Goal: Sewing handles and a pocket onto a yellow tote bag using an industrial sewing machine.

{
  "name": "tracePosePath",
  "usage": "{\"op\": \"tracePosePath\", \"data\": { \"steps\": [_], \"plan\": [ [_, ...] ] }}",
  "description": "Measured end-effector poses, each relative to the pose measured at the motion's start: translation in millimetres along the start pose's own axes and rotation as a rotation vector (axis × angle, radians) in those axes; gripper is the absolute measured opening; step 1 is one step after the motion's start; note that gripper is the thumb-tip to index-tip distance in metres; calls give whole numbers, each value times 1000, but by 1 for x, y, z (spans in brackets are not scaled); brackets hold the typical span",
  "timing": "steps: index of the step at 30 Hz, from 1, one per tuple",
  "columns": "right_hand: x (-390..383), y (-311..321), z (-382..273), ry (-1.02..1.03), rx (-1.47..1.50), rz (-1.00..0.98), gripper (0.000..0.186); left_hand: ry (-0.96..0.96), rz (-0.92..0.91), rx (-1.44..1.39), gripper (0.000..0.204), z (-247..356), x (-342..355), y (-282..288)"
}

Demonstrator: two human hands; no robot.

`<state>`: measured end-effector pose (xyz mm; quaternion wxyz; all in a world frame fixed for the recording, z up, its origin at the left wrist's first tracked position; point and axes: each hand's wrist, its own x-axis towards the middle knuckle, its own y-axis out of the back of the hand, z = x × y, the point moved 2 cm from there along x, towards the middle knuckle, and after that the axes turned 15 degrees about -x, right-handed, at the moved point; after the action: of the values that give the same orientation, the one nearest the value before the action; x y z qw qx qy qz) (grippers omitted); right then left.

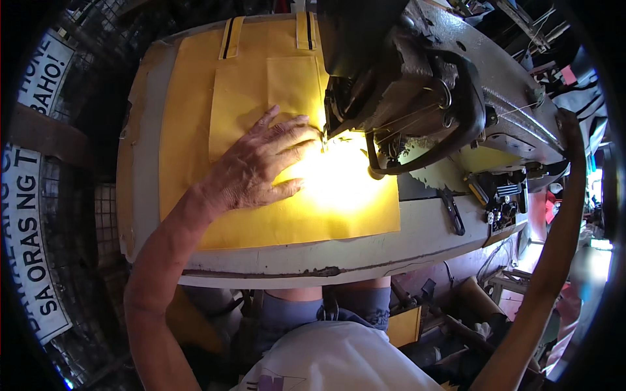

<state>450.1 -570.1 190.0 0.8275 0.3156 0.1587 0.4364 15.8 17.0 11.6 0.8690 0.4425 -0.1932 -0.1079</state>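
Observation:
My left hand (pixel 261 156) lies on a yellow fabric panel (pixel 241 225), its fingers apart and pointing toward the needle area of a dark sewing machine (pixel 417 85). A stitched-on pocket-like patch (pixel 293 85) of the same yellow is under and beyond the fingers. Bright lamp light washes out the cloth around the presser foot (pixel 325 137). At the far right my right arm reaches up to the machine's wheel end, where my right hand (pixel 571 133) touches or rests against it. The fingers there are dark and mostly hidden.
Two yellow straps with dark stripes (pixel 231 38) lie at the panel's far edge. Right of the panel, a small dark-handled tool (pixel 452 212) rests beside a metal winder-like mechanism (pixel 505 195). The pale table's worn front edge (pixel 313 272) runs above my lap. Lettered signs (pixel 39 247) stand at left.

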Motion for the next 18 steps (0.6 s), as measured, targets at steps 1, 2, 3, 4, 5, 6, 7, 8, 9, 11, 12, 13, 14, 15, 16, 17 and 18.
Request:
{"op": "tracePosePath", "data": {
  "steps": [1,2,3,4,5,6,7,8,9,11,12,13,14,15,16,17,18],
  "plan": [
    [-10,-6,-3,57,-28,159,54,-15,15,0,54,0,0,1],
    [-23,-13,-10,22,-89,238,54,-10,-1,-2,53,0,-1,1],
    [-44,-19,-25,-216,-126,284,50,11,-18,-3,52,0,-1,0],
    [-66,-24,-42,-439,-5,303,46,-9,-16,-11,52,1,-1,-1],
    [-88,-36,-67,-773,210,251,41,-9,16,-32,52,2,-1,-2],
    [-111,-45,-94,-1048,439,258,36,7,48,-33,52,1,-1,-1],
    [-132,-52,-126,-1241,585,350,32,0,67,-49,52,1,-1,-1],
    [-139,-49,-132,-1184,650,464,34,-7,44,-43,53,0,0,-2],
    [-143,-46,-139,-1163,737,568,36,21,1,-22,54,-1,1,-2],
    [-133,-35,-117,-1143,727,559,39,2,0,-27,55,0,1,0],
    [-121,-25,-97,-994,621,533,41,7,-13,-25,56,1,1,2],
    [-106,-17,-69,-889,577,498,43,25,-25,-46,55,1,0,3],
    [-90,-12,-44,-762,548,454,45,7,-22,-44,55,1,0,4],
    [-74,-9,-20,-560,517,463,47,23,-29,-46,55,0,0,5],
    [-62,-14,-2,-499,571,349,49,-9,-14,-42,55,1,0,6],
    [-51,-22,13,-399,622,279,51,-6,-28,-38,55,0,0,6],
    [-43,-33,22,-322,686,155,47,14,-45,-39,55,-1,0,5]
  ]
}}
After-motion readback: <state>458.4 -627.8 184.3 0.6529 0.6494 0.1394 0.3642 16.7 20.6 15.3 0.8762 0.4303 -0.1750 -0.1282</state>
